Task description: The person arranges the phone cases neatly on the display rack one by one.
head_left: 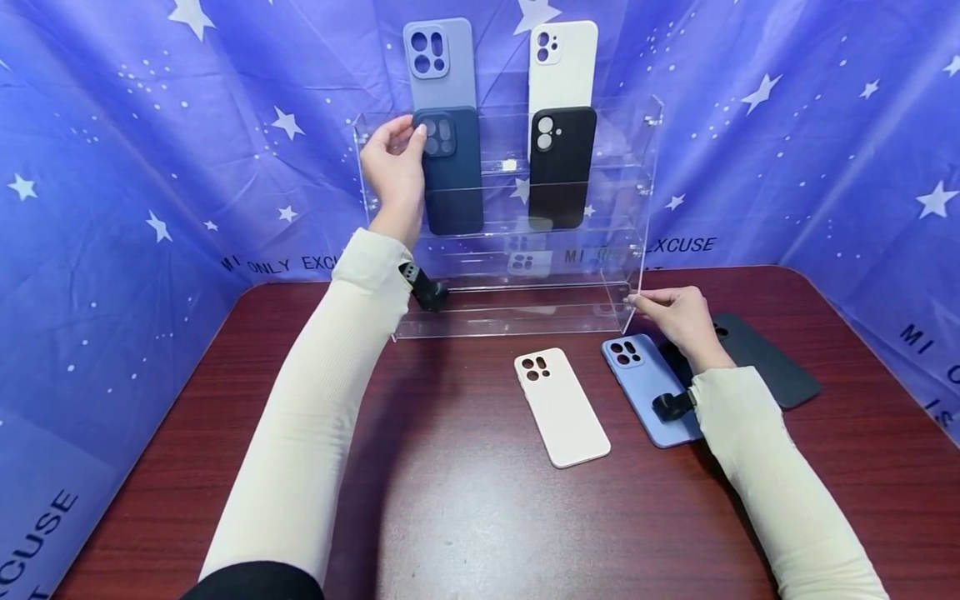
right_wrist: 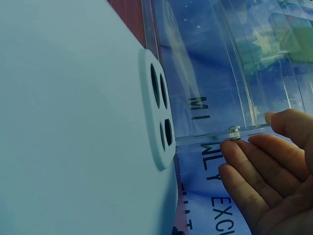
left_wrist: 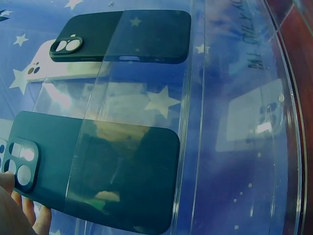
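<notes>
My left hand [head_left: 396,171] pinches the upper left edge of a dark blue phone case [head_left: 455,196], thumb beside its camera cutouts. The case stands upright in a clear acrylic display stand [head_left: 517,322], its lower part behind a transparent front strip. In the left wrist view, fingertips [left_wrist: 43,219] show under the edge of this case. At the stand's lower right, my right hand [head_left: 681,321] grips the edge of the side panel, thumb on one face and fingers on the other, near a small metal fastener [right_wrist: 234,132].
A blue-grey case [head_left: 442,87], a white case [head_left: 573,75] and a black case [head_left: 564,158] stand in the rack. On the table [head_left: 450,517] lie an off-white case [head_left: 566,412], a light blue case [head_left: 651,396] and a dark grey case [head_left: 776,362], the last two beside my right arm.
</notes>
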Action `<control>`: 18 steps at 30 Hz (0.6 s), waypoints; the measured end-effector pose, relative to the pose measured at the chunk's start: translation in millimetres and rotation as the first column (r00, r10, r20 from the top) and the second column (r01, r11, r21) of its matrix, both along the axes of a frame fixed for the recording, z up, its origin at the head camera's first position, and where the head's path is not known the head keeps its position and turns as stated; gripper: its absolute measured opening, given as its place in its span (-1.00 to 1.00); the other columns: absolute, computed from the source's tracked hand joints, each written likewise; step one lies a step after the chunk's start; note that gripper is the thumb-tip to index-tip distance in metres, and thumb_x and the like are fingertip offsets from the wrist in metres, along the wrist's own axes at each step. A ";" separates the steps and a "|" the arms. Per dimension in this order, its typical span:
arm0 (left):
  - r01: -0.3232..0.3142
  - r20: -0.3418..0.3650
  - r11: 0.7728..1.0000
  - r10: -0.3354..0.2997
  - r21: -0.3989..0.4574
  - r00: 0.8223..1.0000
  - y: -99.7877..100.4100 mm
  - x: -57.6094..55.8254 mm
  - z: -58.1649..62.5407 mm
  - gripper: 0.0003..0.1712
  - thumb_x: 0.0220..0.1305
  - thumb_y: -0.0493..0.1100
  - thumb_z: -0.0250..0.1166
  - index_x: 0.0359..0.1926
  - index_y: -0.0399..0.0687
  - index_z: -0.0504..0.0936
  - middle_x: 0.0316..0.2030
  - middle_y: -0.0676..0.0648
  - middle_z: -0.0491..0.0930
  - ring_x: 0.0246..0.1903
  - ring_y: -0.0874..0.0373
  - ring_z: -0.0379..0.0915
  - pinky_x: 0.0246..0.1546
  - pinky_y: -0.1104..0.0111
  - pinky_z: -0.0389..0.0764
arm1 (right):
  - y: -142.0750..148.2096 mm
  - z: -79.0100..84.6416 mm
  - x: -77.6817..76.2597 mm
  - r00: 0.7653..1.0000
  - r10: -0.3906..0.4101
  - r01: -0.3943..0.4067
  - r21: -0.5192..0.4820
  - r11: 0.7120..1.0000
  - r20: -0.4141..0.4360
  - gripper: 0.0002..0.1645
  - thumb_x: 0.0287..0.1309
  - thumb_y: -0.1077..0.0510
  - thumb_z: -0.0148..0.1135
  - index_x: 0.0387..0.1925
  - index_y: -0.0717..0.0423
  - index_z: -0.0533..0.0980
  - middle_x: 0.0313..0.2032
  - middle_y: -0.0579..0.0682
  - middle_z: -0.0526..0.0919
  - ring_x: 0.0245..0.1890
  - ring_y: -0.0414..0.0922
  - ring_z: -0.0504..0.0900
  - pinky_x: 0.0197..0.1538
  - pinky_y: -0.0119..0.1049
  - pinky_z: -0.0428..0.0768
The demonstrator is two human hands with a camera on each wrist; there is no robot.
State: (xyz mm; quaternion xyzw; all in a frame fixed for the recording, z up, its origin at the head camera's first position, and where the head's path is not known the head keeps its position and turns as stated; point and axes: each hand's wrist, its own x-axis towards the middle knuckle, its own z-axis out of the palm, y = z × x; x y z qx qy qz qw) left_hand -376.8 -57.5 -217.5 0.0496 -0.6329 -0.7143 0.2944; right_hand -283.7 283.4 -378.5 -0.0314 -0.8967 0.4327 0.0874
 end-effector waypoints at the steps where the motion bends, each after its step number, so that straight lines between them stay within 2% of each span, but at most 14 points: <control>1: 0.000 0.001 1.000 0.000 -0.002 1.000 -0.3 0.3 -0.2 -0.72 0.13 -0.30 0.32 -0.09 -0.23 0.64 -0.12 -0.16 0.66 -0.28 0.28 0.49 -0.15 0.61 0.54 | -0.3 0.0 0.2 1.000 0.002 -0.002 0.000 1.000 -0.001 -0.48 0.14 -0.10 0.24 -0.08 0.26 0.60 -0.09 0.29 0.63 -0.51 -0.63 0.46 -0.43 -0.68 0.47; 9: 0.020 -0.024 0.999 -0.019 0.039 1.000 -3.2 3.3 -1.2 -0.67 0.09 -0.33 0.34 -0.06 -0.27 0.60 -0.27 -0.06 0.61 -0.33 0.30 0.46 -0.16 0.59 0.55 | -0.6 -2.0 -0.1 1.000 0.002 -0.002 -0.006 1.000 -0.001 -0.48 0.14 -0.10 0.24 -0.08 0.26 0.60 -0.11 0.26 0.64 -0.49 -0.63 0.47 -0.42 -0.67 0.49; 14: 0.025 -0.007 1.000 -0.024 0.018 1.000 -11.9 7.8 -3.1 -0.63 0.07 -0.30 0.38 -0.04 -0.25 0.60 -0.19 -0.11 0.65 -0.30 0.29 0.48 -0.13 0.59 0.55 | -0.6 -2.0 -0.4 1.000 -0.002 0.002 -0.024 1.000 0.000 -0.46 0.13 -0.10 0.25 -0.07 0.28 0.59 -0.13 0.22 0.67 -0.49 -0.60 0.50 -0.41 -0.67 0.50; 18: 0.074 -0.051 0.997 -0.072 0.033 0.996 -23.8 17.1 -11.2 -0.61 0.06 -0.33 0.37 -0.04 -0.31 0.59 -0.15 -0.17 0.65 -0.29 0.27 0.50 -0.08 0.54 0.57 | 0.4 -2.2 -0.8 1.000 -0.015 0.015 -0.009 1.000 -0.007 -0.47 0.11 -0.11 0.27 -0.09 0.27 0.60 -0.20 0.14 0.71 -0.50 -0.59 0.50 -0.43 -0.65 0.49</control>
